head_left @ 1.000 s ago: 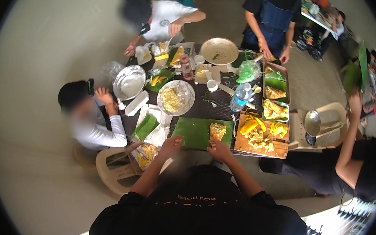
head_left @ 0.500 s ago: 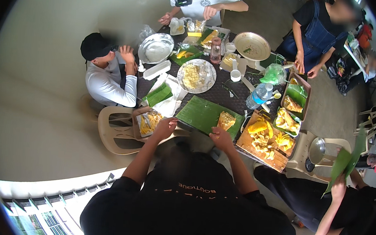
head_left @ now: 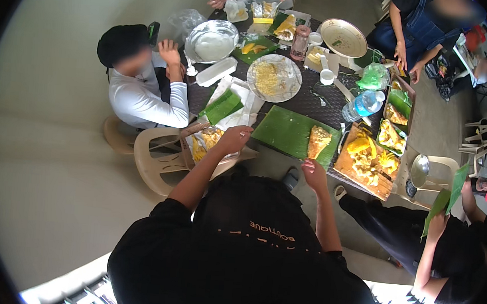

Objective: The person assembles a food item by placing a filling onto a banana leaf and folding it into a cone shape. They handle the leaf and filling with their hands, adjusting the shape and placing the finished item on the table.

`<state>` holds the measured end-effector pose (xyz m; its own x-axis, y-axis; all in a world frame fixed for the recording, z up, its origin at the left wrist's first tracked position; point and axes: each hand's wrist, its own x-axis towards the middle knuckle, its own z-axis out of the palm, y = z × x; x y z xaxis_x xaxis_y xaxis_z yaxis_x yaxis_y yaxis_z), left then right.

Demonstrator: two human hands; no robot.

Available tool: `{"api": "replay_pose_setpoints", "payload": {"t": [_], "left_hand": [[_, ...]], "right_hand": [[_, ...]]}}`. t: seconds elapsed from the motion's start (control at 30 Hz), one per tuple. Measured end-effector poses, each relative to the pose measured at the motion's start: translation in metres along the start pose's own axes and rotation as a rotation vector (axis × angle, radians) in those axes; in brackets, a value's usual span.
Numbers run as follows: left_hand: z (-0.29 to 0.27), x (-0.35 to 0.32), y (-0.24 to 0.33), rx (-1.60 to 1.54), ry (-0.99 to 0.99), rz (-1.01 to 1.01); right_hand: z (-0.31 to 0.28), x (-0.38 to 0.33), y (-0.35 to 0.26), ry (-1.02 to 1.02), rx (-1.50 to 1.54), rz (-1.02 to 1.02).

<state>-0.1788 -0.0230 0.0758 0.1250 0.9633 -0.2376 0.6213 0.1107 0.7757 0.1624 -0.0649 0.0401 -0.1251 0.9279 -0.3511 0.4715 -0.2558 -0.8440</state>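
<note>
A green banana leaf (head_left: 284, 130) lies flat on the dark table (head_left: 310, 103), with a yellow wedge of food (head_left: 317, 142) on its right end. My left hand (head_left: 234, 138) hovers at the leaf's near left corner, fingers curled; whether it grips the leaf is unclear. Just under that hand sits a small tray of yellow food (head_left: 205, 141). My right hand (head_left: 313, 173) is just short of the leaf's near edge, below the yellow wedge, fingers loosely apart and empty.
A wooden tray of yellow food (head_left: 365, 161), a water bottle (head_left: 361, 104), a plate of yellow rice (head_left: 273, 77) and a metal bowl (head_left: 211, 40) crowd the table. Other people sit around it; one at right holds a leaf (head_left: 439, 204). A plastic chair (head_left: 154, 159) stands left.
My head has swung, so the table sits higher and more to the right in view. Both hands have drawn back a little from the leaf's near edge.
</note>
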Motion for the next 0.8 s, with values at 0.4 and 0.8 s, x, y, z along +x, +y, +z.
{"api": "replay_pose_setpoints", "payload": {"t": [0.4, 0.8], "left_hand": [[-0.059, 0.001, -0.103, -0.252, -0.165, -0.043], [-0.071, 0.036, -0.117, -0.578, -0.138, 0.069]], "right_hand": [[0.125, 0.009, -0.1, 0.119, -0.105, 0.012], [0.14, 0.01, -0.135, 0.096, -0.184, 0.111]]}}
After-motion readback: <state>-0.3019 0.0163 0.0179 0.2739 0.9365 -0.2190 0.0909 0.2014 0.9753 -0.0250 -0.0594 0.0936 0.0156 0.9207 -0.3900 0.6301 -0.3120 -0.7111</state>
